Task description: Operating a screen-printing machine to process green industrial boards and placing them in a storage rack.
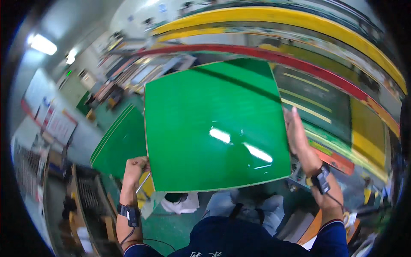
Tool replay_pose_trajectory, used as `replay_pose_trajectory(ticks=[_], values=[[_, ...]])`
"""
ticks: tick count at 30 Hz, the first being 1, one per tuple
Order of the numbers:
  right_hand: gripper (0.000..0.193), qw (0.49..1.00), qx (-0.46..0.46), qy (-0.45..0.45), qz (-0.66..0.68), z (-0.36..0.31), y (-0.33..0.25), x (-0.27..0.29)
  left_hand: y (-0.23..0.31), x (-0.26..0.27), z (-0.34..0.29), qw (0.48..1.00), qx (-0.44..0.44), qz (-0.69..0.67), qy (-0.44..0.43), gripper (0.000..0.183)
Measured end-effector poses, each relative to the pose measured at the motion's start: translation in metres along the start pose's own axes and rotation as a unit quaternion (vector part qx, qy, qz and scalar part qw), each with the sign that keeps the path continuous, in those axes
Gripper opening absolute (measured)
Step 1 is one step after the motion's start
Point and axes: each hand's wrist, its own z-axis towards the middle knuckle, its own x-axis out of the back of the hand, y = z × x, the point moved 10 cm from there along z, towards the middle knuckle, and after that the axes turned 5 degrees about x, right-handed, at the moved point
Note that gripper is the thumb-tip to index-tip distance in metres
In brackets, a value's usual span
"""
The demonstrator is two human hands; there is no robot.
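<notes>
A large glossy green panel (214,124) with thin pale edges is held up in front of me, its surface reflecting the ceiling lights. My left hand (137,166) is closed at the panel's lower left edge, its fingertips partly hidden there. Against the right edge rests my right hand (296,133), thumb pointing up and fingers partly behind the panel. A thin metal rod (144,182) shows just beside my left hand; I cannot tell whether the hand touches it. Both wrists wear small black devices.
A second green panel (122,141) with yellow lines stands to the left. Ahead and right is a large machine with a red beam (308,64) and a yellow beam (257,15). Shelving racks (87,192) stand at lower left. A cardboard box (299,227) sits at lower right.
</notes>
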Motion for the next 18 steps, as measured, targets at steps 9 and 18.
replay_pose_trajectory(ticks=[9,18], values=[[0.059,0.941,0.181,-0.261,-0.119,-0.062,0.051,-0.279,-0.131,0.200,-0.189,0.971,0.123,0.025,0.203,0.056],[0.079,0.785,0.394,-0.259,-0.403,-0.056,0.118,-0.356,-0.133,0.271,-0.208,0.762,-0.201,0.370,0.492,0.055]])
